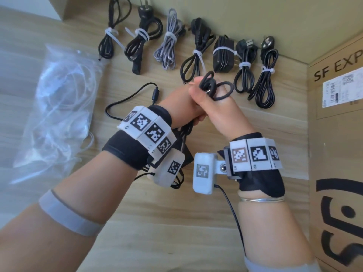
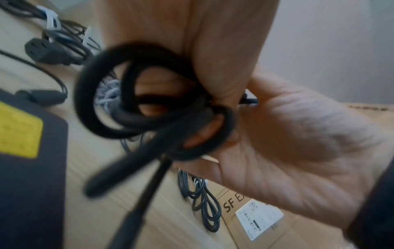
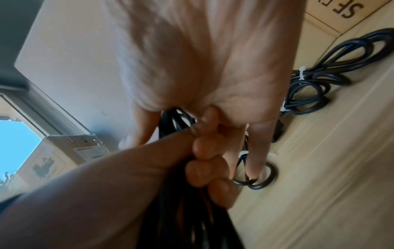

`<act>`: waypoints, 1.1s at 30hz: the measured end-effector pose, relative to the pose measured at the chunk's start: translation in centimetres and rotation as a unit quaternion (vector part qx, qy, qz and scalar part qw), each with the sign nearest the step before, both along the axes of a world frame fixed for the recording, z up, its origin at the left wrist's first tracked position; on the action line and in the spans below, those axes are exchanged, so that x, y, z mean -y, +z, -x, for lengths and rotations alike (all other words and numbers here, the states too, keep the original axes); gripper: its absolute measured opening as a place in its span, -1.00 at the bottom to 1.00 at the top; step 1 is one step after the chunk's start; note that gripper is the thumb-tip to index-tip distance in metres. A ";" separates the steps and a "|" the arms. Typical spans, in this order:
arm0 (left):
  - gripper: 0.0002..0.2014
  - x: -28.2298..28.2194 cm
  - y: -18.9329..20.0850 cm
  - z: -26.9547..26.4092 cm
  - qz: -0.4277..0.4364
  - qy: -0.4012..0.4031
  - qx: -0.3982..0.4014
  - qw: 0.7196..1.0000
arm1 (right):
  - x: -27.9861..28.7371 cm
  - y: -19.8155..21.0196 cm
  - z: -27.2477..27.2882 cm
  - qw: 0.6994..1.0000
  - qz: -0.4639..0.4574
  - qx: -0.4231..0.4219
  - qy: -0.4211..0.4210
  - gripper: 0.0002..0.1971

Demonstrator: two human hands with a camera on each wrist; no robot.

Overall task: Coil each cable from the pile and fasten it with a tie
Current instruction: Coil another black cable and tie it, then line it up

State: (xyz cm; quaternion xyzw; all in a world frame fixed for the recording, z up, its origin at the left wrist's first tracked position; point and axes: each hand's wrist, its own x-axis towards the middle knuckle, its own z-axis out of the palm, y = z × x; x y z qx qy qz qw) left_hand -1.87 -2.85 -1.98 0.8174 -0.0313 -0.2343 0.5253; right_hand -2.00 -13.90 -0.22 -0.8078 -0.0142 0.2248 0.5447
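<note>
Both hands meet above the middle of the table on one black cable [image 1: 205,86]. My left hand [image 1: 178,103] grips the gathered strands in a fist; in the right wrist view its curled fingers [image 3: 202,160] close round the bundle [image 3: 181,215]. My right hand [image 1: 210,107] holds the small loops at the top, with fingers through them. The left wrist view shows these loops [image 2: 162,123] blurred against my left palm [image 2: 298,151]. The cable's loose end with its ferrite bead [image 1: 155,94] trails on the table, and its black adapter [image 2: 32,168] lies under my left wrist.
Several coiled cables with white ties [image 1: 170,38] lie in a row along the back wall. A clear bag of white ties [image 1: 59,99] lies at the left. A cardboard box [image 1: 334,134] marked SF EXP stands at the right, another carton [image 1: 82,6] at the back left.
</note>
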 end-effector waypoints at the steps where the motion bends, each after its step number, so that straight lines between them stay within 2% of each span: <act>1: -0.64 -0.2 0.1 0.2 0.018 0.002 -0.001 1.000 | -0.2 0.0 0.0 1.000 0.005 -0.005 0.006 -0.66; 3: -0.61 -0.6 0.6 0.6 0.046 -0.010 0.031 0.998 | -0.5 -0.2 0.0 1.000 -0.002 -0.001 0.001 -0.71; 5: -0.62 -1.0 1.0 0.7 0.048 -0.023 0.083 0.995 | -0.8 -0.2 0.0 0.999 -0.017 0.004 -0.033 -0.68; 7: -0.75 -1.5 1.1 0.8 0.050 -0.022 0.098 0.994 | -1.4 -0.3 0.0 0.998 -0.015 0.010 -0.066 -0.66; 8: -0.85 -1.8 0.9 0.9 0.047 -0.020 0.090 0.995 | -1.7 -0.3 0.1 0.998 -0.009 0.020 -0.066 -0.69; 11: -0.78 -3.1 0.2 1.4 0.008 -0.018 0.069 0.997 | -3.0 -0.5 0.7 0.998 -0.008 0.042 -0.051 -0.75; 13: -0.92 -3.7 -0.1 1.8 -0.001 -0.025 0.069 0.997 | -3.7 -0.6 0.9 0.998 -0.033 0.036 -0.046 -0.73; 16: -0.73 -4.7 -0.1 2.5 0.021 0.005 0.058 0.998 | -5.0 -0.7 0.9 0.998 -0.049 0.023 -0.040 -0.70; 18: -0.67 -5.5 0.1 2.9 0.046 0.024 0.051 0.997 | -6.0 -0.4 1.0 0.997 -0.059 0.032 -0.037 -0.68; 20: -0.66 -6.4 0.3 3.2 0.061 0.034 0.047 0.996 | -6.9 -0.2 1.3 0.997 -0.066 0.038 -0.034 -0.69; 23: -0.65 -7.8 0.2 4.0 0.054 0.055 0.045 0.996 | -8.3 -0.1 2.0 0.995 -0.089 0.035 -0.020 -0.81; 26: -0.64 -9.5 0.1 5.1 0.041 0.098 0.035 0.994 | -9.7 -0.9 2.8 0.997 -0.074 0.034 0.001 -0.84; 29: -0.65 -11.3 0.0 5.9 0.033 0.134 0.016 0.990 | -10.9 -1.8 3.5 0.996 -0.074 0.032 0.038 -0.77; 33: -0.72 -13.6 -0.5 6.7 0.049 0.174 -0.030 0.983 | -12.1 -2.9 3.9 0.995 -0.019 0.034 0.094 -0.81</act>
